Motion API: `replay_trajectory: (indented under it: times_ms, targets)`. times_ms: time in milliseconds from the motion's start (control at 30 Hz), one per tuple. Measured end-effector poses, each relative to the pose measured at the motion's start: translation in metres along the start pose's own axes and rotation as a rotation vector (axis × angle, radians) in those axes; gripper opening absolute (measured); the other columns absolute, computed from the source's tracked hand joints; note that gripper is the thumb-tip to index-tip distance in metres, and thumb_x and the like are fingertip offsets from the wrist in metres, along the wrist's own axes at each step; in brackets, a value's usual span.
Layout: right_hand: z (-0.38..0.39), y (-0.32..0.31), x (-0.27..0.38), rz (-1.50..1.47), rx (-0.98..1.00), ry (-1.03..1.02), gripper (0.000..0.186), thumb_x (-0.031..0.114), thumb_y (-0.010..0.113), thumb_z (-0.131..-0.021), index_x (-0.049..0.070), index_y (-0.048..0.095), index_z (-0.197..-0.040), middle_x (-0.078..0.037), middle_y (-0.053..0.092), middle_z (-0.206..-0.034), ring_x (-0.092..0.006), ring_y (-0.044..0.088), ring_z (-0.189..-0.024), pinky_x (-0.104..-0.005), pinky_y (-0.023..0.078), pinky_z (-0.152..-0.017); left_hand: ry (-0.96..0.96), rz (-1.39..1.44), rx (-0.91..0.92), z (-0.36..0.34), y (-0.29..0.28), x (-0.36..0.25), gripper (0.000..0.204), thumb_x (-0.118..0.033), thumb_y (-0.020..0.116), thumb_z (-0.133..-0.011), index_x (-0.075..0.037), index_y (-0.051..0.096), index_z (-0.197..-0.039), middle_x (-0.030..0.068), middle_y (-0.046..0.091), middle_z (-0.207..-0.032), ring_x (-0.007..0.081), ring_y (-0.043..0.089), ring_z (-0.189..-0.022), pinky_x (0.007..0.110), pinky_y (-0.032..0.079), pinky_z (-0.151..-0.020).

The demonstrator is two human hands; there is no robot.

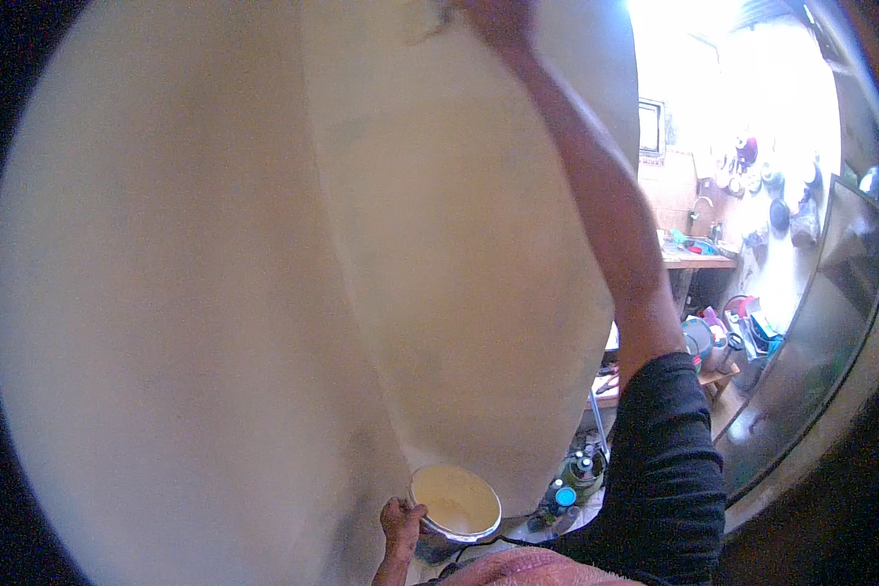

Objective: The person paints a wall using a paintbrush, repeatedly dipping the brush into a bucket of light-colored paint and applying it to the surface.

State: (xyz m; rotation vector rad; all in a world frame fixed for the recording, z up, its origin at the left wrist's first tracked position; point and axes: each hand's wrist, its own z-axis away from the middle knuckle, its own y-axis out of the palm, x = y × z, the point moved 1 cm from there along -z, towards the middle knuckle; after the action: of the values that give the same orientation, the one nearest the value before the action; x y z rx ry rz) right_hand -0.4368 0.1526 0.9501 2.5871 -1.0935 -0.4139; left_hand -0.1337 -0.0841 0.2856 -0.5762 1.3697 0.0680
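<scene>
My left hand (400, 525) grips the rim of a round pail (456, 478), thumb over the edge. Inside the pail is a cream-coloured layer that looks like paint. My right arm stretches far up along a pale cream wall (449, 244). At the top edge of the picture my right hand (498, 18) is close to this wall and partly cut off. Its fingers look closed around a small dark thing at the wall's surface, too blurred to name.
A second pale wall (186, 293) meets the first in a corner on the left. To the right stand bottles (581, 467) on the floor, a sink counter (698, 261), a low wooden table (721, 376) with kitchenware, and a framed glass panel (801, 371).
</scene>
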Motion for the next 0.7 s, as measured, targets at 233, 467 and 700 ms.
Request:
replay_trajectory:
  times_ms: [233, 467, 700]
  targets:
    - [-0.048, -0.181, -0.08, -0.53, -0.027, 0.057, 0.008, 0.007, 0.061, -0.081, 0.001, 0.066, -0.082, -0.006, 0.065, -0.071, -0.0132, 0.061, -0.062, -0.0268, 0.05, -0.056, 0.109, -0.131, 0.0, -0.01, -0.006, 0.017, 0.027, -0.01, 0.07, -0.062, 0.004, 0.053, -0.079, 0.013, 0.059, -0.071, 0.024, 0.062, -0.061, 0.035, 0.052, -0.049]
    - [-0.066, -0.229, -0.095, 0.5, -0.248, -0.397, 0.01, 0.009, 0.057, -0.081, 0.004, 0.061, -0.073, -0.006, 0.056, -0.064, -0.0178, 0.051, -0.055, -0.0324, 0.044, -0.051, 0.001, 0.031, 0.057, 0.009, -0.006, -0.022, 0.03, -0.011, 0.069, -0.061, 0.007, 0.056, -0.083, 0.0155, 0.061, -0.076, 0.0244, 0.062, -0.063, 0.035, 0.052, -0.051]
    - [-0.037, -0.131, -0.034, -0.369, 0.496, 0.019, 0.01, 0.015, 0.049, -0.079, 0.011, 0.057, -0.083, -0.004, 0.055, -0.066, -0.0215, 0.055, -0.057, -0.0358, 0.042, -0.05, 0.06, 0.041, 0.072, 0.011, -0.004, -0.018, 0.031, -0.01, 0.069, -0.062, 0.007, 0.055, -0.084, 0.0152, 0.06, -0.075, 0.0224, 0.061, -0.056, 0.033, 0.052, -0.045]
